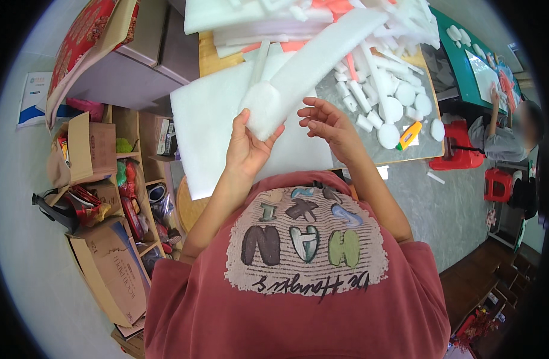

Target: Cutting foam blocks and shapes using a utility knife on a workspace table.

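Note:
My left hand (248, 146) grips a white foam piece with a rounded, many-sided outline (263, 107), thumb on one side and fingers on the other. My right hand (327, 124) is raised just to the right of it, fingers apart and slightly curled, with nothing in them. Behind the held piece, a long white foam strip (331, 51) runs up to the right; whether the two touch is hard to tell. Beneath both lies a large white foam sheet (208, 128) at the table's near left.
Foam discs and short foam cylinders (389, 110) lie on the grey tabletop (376, 154) to the right, near a yellow tool with a green end (409, 136). Foam offcuts pile up at the back. Shelves with cardboard boxes (110, 263) stand left. A person sits by red stools (460, 146) at right.

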Demonstrator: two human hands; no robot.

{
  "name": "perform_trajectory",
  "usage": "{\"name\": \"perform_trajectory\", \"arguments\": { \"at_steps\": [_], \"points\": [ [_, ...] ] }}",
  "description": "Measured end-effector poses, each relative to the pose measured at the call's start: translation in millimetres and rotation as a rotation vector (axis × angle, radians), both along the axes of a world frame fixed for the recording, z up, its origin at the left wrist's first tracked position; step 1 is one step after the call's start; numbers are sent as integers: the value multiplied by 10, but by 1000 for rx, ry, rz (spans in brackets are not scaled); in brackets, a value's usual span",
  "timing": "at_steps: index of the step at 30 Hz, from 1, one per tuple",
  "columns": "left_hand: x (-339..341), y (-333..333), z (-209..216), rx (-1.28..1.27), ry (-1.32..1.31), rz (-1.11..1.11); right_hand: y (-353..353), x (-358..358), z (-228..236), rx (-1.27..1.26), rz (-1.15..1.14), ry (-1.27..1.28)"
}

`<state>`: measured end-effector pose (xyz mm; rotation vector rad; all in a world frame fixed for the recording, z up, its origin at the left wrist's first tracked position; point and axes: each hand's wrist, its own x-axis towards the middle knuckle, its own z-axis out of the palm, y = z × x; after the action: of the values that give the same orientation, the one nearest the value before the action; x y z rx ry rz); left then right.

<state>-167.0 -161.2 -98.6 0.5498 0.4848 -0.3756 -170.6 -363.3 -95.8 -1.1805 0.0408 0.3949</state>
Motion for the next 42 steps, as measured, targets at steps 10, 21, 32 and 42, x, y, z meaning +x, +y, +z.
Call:
{"name": "perform_trajectory", "arguments": {
  "at_steps": [10,21,32,42],
  "points": [
    [19,-13,21,-12,-12,6,-9,-51,8,3,-22,-4],
    [-59,-13,95,223,-185,-14,-109,119,95,-426,42,80],
    [-100,7,106,443,-468,47,451,150,320,-977,-37,-946],
    [-106,60,87,411,-566,7,394,189,372,-892,-7,-827]
  ]
}}
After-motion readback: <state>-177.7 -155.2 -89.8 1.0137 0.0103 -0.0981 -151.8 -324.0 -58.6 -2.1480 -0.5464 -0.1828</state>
